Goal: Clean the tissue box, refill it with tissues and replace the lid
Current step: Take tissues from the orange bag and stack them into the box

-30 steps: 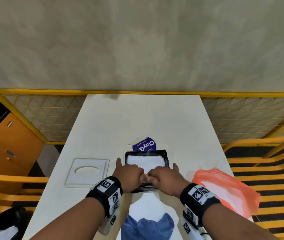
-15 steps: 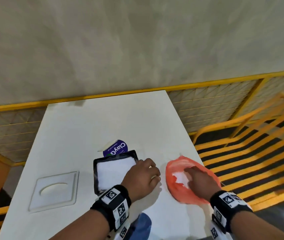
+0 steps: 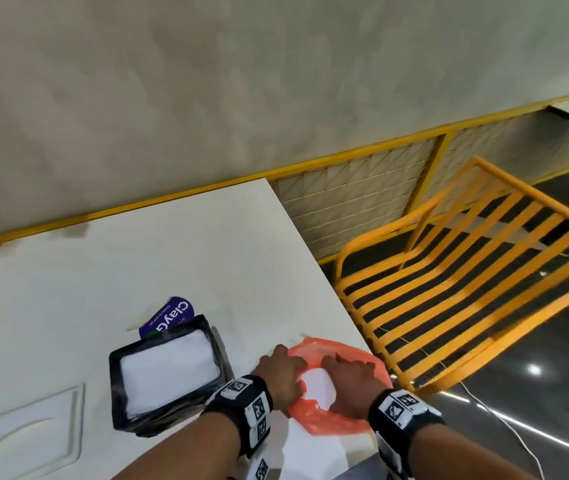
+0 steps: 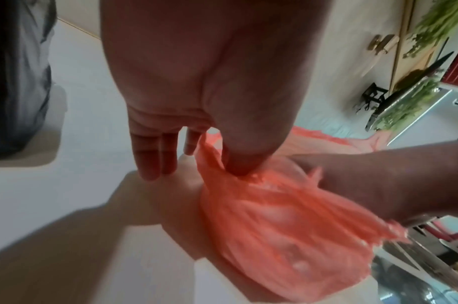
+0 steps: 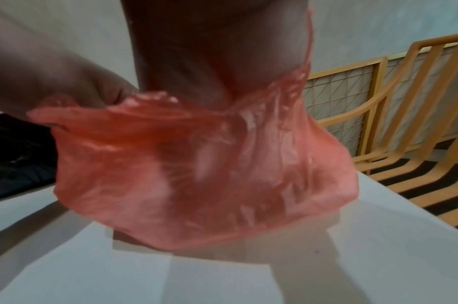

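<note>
Now both hands work at the orange bag near the table's right edge. Left hand pinches the bag's left rim between thumb and forefinger, seen plainly from the left wrist, while its other fingers hang straight and touch nothing. Right hand is at the bag's right side with the film drawn up around it; from the right wrist the plastic wraps the hand, so it seems to reach inside, though I cannot tell how its fingers lie. Between the two hands the bag's mouth gapes on white tissues.

Just left of the left wrist sits the box, black, open-topped, with a white stack filling it. Touching its far corner lies a purple packet marked "Clay". Further left, at the near edge, the white lid with its oval slot lies flat on the table, apart from the box. Beyond the table's right side stands a yellow slatted chair.
</note>
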A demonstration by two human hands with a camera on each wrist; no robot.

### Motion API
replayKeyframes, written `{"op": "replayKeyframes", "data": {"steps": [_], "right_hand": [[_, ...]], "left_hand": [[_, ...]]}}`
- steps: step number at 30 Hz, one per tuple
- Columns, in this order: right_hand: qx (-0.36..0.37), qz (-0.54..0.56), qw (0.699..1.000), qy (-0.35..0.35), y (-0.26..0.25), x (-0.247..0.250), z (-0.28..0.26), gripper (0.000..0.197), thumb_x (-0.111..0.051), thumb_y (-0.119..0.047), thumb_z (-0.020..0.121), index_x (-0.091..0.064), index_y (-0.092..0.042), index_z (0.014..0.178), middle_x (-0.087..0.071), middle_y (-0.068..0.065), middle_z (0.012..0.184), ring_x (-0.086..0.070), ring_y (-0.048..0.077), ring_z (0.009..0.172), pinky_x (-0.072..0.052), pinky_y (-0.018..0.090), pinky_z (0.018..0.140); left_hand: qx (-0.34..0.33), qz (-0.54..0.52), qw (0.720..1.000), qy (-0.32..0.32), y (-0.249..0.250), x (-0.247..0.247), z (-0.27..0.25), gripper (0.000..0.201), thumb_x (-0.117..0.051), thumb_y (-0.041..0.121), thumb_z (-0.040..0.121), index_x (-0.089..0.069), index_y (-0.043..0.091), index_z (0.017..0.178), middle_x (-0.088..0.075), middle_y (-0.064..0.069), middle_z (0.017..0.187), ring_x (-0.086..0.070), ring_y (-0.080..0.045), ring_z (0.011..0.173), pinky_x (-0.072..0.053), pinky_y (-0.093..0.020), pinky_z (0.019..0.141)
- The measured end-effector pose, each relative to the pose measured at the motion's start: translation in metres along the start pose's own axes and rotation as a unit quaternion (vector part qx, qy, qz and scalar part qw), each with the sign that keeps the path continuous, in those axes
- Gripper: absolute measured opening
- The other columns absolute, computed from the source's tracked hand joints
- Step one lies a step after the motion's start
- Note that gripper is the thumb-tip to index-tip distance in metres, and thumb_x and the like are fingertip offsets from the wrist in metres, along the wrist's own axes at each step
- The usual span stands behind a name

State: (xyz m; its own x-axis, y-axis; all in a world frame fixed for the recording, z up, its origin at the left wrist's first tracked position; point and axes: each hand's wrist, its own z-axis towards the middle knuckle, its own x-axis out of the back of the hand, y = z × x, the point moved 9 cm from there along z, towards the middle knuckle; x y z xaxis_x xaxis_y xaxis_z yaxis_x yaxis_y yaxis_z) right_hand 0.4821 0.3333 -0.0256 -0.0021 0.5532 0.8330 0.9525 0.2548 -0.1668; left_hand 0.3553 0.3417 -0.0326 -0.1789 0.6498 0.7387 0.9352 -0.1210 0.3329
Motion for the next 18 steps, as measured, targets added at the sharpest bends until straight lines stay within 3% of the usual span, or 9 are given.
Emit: {"op": "replayKeyframes", "data": {"steps": [4,7,11,15,18], "right_hand": [[0.012,0.012,1.000,0.016,0.006,0.003,-0.005,0.052,-0.064,-0.043,0.081,-0.053,-0.028,0.129,-0.063,-0.003,0.127,-0.061,0.021,0.116,-0.047,0.032,0.096],[0.018,0.079,0.996,0.021,0.010,0.012,-0.008,0.041,-0.062,-0.032,0.086,-0.055,-0.030,0.126,-0.063,-0.008,0.125,-0.060,0.016,0.116,-0.044,0.024,0.093],[0.050,0.136,0.988,0.059,0.012,0.034,-0.015,0.033,-0.056,-0.022,0.080,-0.057,-0.039,0.109,-0.062,-0.019,0.115,-0.058,0.008,0.107,-0.047,0.022,0.091],[0.096,0.164,0.979,0.071,0.010,0.056,-0.023,0.024,-0.058,-0.015,0.083,-0.064,-0.024,0.104,-0.065,-0.010,0.108,-0.056,0.008,0.101,-0.043,0.018,0.082],[0.128,0.190,0.969,0.093,0.010,0.068,-0.029,0.016,-0.062,-0.016,0.084,-0.063,-0.025,0.098,-0.063,-0.011,0.101,-0.053,0.002,0.094,-0.037,0.011,0.077]], "left_hand": [[-0.022,0.003,1.000,-0.002,0.004,-0.003,0.013,0.043,-0.055,0.041,0.080,-0.060,0.013,0.112,-0.059,-0.014,0.112,-0.065,-0.036,0.103,-0.053,-0.036,0.083],[-0.022,-0.014,1.000,0.004,0.002,0.000,0.023,0.041,-0.059,0.033,0.070,-0.065,0.014,0.106,-0.068,-0.011,0.104,-0.069,-0.030,0.092,-0.054,-0.030,0.074],[-0.047,-0.047,0.997,0.034,0.007,0.013,0.016,0.031,-0.064,0.020,0.075,-0.064,0.012,0.104,-0.069,-0.011,0.103,-0.069,-0.029,0.092,-0.050,-0.028,0.070],[-0.059,-0.078,0.994,0.056,0.010,0.021,0.011,0.032,-0.067,0.016,0.079,-0.062,0.008,0.109,-0.065,-0.012,0.109,-0.066,-0.031,0.099,-0.054,-0.033,0.077],[-0.058,-0.108,0.991,0.060,0.008,0.028,0.008,0.034,-0.066,0.019,0.075,-0.064,0.011,0.108,-0.068,-0.010,0.108,-0.068,-0.029,0.095,-0.058,-0.036,0.080]]}}
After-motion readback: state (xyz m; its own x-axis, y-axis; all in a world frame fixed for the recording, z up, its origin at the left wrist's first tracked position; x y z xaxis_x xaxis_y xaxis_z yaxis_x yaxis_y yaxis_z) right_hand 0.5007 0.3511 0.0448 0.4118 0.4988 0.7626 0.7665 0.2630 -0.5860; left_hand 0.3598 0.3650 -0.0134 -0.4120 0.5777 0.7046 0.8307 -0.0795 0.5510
